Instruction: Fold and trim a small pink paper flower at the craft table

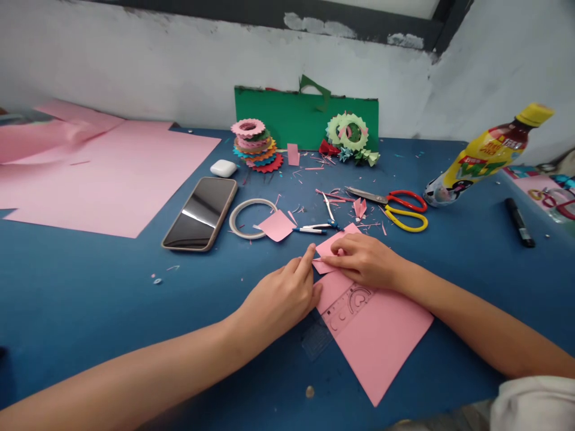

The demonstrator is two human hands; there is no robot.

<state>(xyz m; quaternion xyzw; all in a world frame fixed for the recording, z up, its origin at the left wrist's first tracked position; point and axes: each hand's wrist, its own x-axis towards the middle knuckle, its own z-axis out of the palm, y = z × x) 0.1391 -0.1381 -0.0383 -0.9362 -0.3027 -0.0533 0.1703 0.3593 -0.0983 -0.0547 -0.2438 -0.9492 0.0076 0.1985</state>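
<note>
A small piece of pink paper (pixel 329 244), with a folded-over edge, lies under my hands. My left hand (pixel 287 290) has its index fingertip at the paper's left corner, with the thumb lower down by the larger pink sheet (pixel 381 353). From the right, my right hand (pixel 366 260) presses the small paper, fingers bent and close together on it. A clear stencil ruler (pixel 348 308) lies across the larger sheet. Just beyond the hands are a drawing compass (pixel 330 218) and a loose pink square (pixel 277 225) overlapping a roll of clear tape (pixel 242 224).
Scissors (pixel 404 203) and pink scraps lie beyond my hands. A phone (pixel 201 212), an earbud case (pixel 223 168) and big pink sheets (pixel 135 179) are left. Paper rings (pixel 256 143) stand near a green board (pixel 287 111). A bottle (pixel 485 152) and black marker (pixel 520 222) are right.
</note>
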